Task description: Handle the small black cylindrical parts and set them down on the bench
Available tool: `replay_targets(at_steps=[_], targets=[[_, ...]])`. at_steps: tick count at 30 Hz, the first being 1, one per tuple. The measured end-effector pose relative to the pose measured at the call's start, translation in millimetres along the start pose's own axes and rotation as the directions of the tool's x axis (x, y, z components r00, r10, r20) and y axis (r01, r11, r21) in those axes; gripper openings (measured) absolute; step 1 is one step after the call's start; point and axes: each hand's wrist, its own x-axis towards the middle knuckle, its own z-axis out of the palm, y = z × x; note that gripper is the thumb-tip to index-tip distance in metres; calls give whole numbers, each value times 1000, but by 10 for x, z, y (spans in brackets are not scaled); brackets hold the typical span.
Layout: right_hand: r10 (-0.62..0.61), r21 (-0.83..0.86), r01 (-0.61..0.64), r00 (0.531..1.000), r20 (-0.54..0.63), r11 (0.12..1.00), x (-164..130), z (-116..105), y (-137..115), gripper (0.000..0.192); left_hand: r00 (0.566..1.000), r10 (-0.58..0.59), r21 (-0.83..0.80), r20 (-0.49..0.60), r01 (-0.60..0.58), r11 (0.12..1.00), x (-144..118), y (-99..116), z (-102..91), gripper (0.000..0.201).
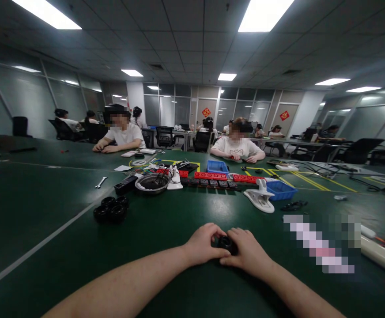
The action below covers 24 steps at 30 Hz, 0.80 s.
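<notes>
Just above the green table, or resting on it, is a small black round part (224,241) with a ring-shaped face turned up. My left hand (206,242) grips it from the left, thumb in front and fingers curled behind. From the right, my right hand (247,249) is curled around the same part, its thumb near the left thumb. The fingers hide much of the part's sides. Farther left stands a cluster of several similar black round parts (111,209), close together.
Beyond my hands lie a metal bowl (152,184), a white clip base (260,198), red socket strips (210,176) and a blue tray (281,191). A wrench (101,182) lies at left. Two people sit across the green table (166,229). A pale cylinder (381,251) is at right.
</notes>
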Motion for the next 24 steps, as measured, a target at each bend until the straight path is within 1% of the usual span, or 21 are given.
replay_targets(at_steps=[2,3,5,7,11,14,16,20,22,24], targets=[[-76,206,54,992,99,977,-8,-73,56,45,998,47,-1,48,-47,999,-8,9,-39,35],[-115,300,67,983,145,952,-11,-107,84,42,995,68,-3,76,-68,998,-10,12,-57,36],[-145,411,51,969,200,910,-11,-159,128,33,989,90,-9,119,-90,996,-10,12,-83,37],[-126,437,18,968,218,899,-6,-181,150,25,986,90,-11,139,-89,996,-6,9,-97,36],[-76,436,-24,974,212,900,3,-160,160,20,986,79,-8,148,-78,997,0,17,-103,36],[-14,408,-67,981,193,911,2,-116,162,19,991,50,9,124,-52,999,-3,35,-93,35],[35,356,-92,986,163,930,-1,-76,144,21,995,33,14,96,-34,999,-9,42,-73,34],[133,145,-143,988,71,979,-6,14,19,29,997,-67,3,24,67,998,-13,23,-3,34],[151,25,-151,988,15,988,-7,44,-58,30,994,-105,9,-8,105,994,-10,8,23,34],[145,-44,-147,989,-34,988,-10,46,-98,33,994,-106,18,-22,106,994,-7,1,27,33]])
